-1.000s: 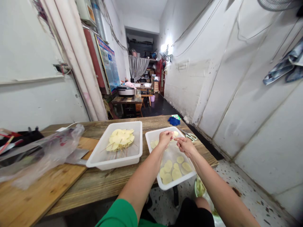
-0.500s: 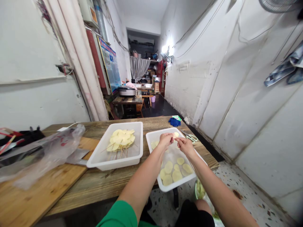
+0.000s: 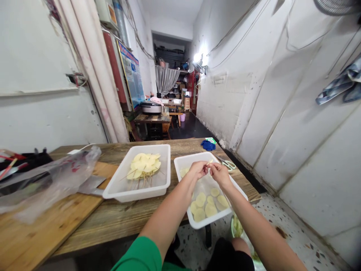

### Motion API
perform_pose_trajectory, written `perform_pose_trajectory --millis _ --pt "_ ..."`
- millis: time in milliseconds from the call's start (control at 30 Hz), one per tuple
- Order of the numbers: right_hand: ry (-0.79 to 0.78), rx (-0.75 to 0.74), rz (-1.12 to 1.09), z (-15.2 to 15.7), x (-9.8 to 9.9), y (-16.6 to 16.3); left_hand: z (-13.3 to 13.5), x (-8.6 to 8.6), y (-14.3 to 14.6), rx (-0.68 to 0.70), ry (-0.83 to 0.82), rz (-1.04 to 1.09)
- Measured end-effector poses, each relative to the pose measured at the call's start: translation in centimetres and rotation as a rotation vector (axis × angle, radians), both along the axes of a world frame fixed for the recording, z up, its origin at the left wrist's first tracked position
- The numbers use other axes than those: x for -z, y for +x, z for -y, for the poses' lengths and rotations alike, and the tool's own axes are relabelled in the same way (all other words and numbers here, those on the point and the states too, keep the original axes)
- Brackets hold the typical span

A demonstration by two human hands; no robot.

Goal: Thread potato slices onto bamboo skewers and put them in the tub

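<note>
My left hand [image 3: 200, 169] pinches a thin pale-yellow potato slice [image 3: 210, 162] above the far part of a white tray [image 3: 207, 223]. Close beside it, my right hand [image 3: 220, 174] is closed at the slice's edge, fingers pinched on a thin wooden skewer [image 3: 226, 197], mostly hidden by the hand and forearm. Several loose potato slices [image 3: 210, 210] lie in this tray beneath my hands. To the left, a second white tray [image 3: 168, 165] holds a pile of skewered potato slices [image 3: 143, 163], their sticks pointing towards me.
Scissors [image 3: 229, 164] and a blue bundle [image 3: 208, 145] lie beyond the right tray. At left are a cleaver [image 3: 91, 185], a wooden board [image 3: 76, 210] and a plastic bag [image 3: 67, 169]. A green-rimmed container [image 3: 235, 227] stands on the floor below the table.
The potato slice has turned from showing its face to nearly edge-on. My hands have come closer together, the right one shifting slightly left.
</note>
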State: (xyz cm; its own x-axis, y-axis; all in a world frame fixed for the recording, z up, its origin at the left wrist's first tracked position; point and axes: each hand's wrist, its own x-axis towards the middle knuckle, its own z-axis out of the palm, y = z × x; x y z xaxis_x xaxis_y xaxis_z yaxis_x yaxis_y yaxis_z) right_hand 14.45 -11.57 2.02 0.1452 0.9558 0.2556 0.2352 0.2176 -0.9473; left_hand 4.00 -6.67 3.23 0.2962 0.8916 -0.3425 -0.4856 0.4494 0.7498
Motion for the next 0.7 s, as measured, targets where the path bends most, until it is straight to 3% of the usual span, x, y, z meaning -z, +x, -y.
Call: perform_pose_trajectory --millis 200,400,467,567,633,700 --pt "-0.115 0.102 -0.250 0.2 -1.4 -0.1 0.3 0.2 0.0 -0.143 0.259 -0.065" --pt "-0.221 0.070 -0.358 1.4 -3.4 1.7 1.2 0.2 -0.1 0.144 0.492 -0.197" --pt "-0.223 0.101 -0.372 2.7 -4.5 3.6 1.8 0.0 0.0 0.211 0.516 -0.238" --pt "-0.106 0.194 -0.279 5.2 -5.8 8.0 2.5 -0.2 0.2 0.313 0.624 -0.355" --pt "-0.043 0.355 -0.143 7.0 -5.5 11.5 2.9 -0.1 0.4 0.436 0.697 -0.445" --pt "0.000 0.594 0.041 8.5 -3.8 15.1 3.1 0.2 0.5 0.518 0.832 -0.675"
